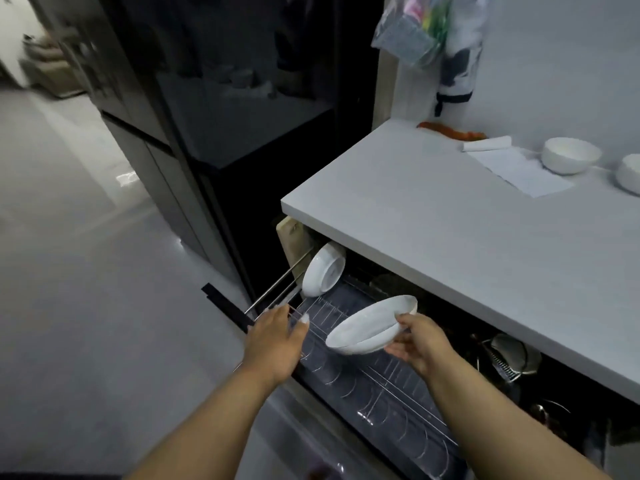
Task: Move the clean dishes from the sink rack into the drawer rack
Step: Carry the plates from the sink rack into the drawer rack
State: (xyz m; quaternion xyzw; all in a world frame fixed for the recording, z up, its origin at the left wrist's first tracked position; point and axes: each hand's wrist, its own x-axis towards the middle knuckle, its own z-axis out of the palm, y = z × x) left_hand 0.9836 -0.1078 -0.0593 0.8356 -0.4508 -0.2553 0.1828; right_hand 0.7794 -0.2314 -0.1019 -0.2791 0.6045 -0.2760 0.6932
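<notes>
So the tall black cabinet (242, 98) fills the back of the view, with the white worktop (450, 220) running off to the right of it. Under the worktop the drawer rack (381, 393) is pulled out, wire slots mostly bare, and there's some dark metal cookware (512, 355) tucked further in on the right. One white dish (323, 270) already stands on edge at the far end of the rack, tilted against the rails. Right hand (417, 344) holds a shallow white plate (370, 325) tilted over the rack, fingers curled under the rim and thumb on top, pinching it. Left hand (277, 341) rests on the rack's front wire rail, fingers bent over it. Two white bowls (571, 155) sit on the worktop by a paper sheet (516, 168)
</notes>
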